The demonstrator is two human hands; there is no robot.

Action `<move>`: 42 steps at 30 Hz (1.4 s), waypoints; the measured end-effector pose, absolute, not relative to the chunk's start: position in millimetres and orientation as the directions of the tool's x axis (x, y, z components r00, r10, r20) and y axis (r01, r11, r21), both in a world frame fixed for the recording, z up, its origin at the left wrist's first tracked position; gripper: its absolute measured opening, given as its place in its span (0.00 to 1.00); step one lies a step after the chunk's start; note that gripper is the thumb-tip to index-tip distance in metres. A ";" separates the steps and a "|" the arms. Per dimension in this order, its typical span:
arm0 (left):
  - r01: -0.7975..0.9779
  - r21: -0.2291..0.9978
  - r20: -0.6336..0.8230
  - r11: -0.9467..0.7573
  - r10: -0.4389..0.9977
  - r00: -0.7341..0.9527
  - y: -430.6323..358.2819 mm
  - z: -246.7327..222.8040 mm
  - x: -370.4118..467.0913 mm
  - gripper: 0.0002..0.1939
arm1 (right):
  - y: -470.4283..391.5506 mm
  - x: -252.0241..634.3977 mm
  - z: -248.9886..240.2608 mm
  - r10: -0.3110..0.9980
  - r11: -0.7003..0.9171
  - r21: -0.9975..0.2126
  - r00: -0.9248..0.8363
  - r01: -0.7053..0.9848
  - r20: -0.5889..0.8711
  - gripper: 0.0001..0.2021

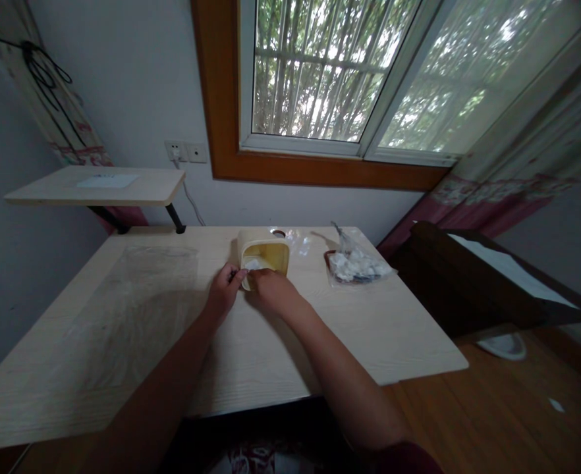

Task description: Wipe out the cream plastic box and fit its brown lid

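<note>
A cream plastic container [265, 241] lies on the table with its yellowish opening facing me. My left hand [224, 284] is closed on the left side of its rim, thumb and fingers pinching the edge. My right hand [269, 288] reaches into the opening from the lower right; its fingers are hidden inside. Something white [255, 263], like thin paper or plastic, shows inside the container beside my right fingers. To the right, apart from both hands, a clear plastic bag [357, 263] with white, fluffy-looking contents rests on the table.
The pale wooden table [251, 368] carries a clear plastic sheet [137, 316] on its left. A raised shelf [97, 185] with a paper on it stands at the back left. Right of the table is a dark piece of furniture [488, 289]. A window [320, 72] is ahead.
</note>
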State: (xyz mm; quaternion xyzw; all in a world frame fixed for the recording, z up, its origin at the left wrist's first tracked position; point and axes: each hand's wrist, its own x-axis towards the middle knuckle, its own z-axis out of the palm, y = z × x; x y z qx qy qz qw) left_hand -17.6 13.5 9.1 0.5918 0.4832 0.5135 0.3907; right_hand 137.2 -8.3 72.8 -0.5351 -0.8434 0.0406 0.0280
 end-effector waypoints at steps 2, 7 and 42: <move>0.163 0.960 0.227 -0.227 0.974 0.016 12.8 10.4 -16.8 0.14 | -16.0 142.7 74.9 0.902 0.432 -0.053 -0.432 0.900 0.015 0.14; 0.169 0.960 0.227 -0.225 0.974 0.010 13.6 11.2 -16.5 0.14 | -27.2 154.8 74.2 0.932 0.364 -0.013 -0.363 0.931 0.014 0.16; 0.207 0.943 0.264 -0.262 0.964 0.019 15.0 7.3 -19.3 0.15 | -37.7 144.8 56.9 0.945 0.327 -0.233 -0.311 0.916 0.102 0.23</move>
